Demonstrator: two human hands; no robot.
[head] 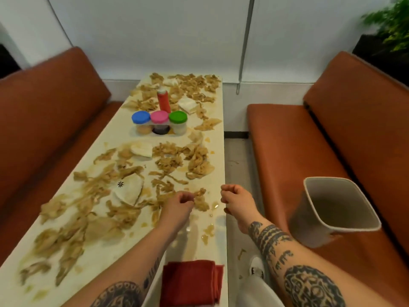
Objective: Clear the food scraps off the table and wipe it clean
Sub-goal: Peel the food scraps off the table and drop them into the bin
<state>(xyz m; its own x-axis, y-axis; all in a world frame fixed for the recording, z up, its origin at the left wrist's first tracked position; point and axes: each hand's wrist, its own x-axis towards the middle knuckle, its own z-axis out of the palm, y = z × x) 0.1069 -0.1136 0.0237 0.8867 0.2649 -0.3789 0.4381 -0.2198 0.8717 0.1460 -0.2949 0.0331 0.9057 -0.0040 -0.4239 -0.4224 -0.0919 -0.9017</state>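
Head view: a long white table (119, 131) runs up the middle of the frame between two orange-brown benches (287, 151). Beige, wet-looking food scraps (197, 160) lie strewn over nearly all of it, from the lower left to the far end by the wall. Crumpled white napkins (141, 149) lie among them.

Towards the far end stands a rack of three jars (159, 122) with blue, pink and green lids. A red bottle (163, 100) stands upright just behind it.

The left hand (179, 204) is over the table at centre frame, fingers curled, with its fingertips right against a clump of scraps. I cannot tell whether it pinches any.

The right hand (234, 198) hangs just past the table's right edge. Its fingers are curled into a loose fist, and nothing shows in it.

A folded red cloth (190, 282) lies on the near end of the table at bottom centre. At right, a beige bin (309, 229) sits tilted on the bench seat with its mouth open to the camera.
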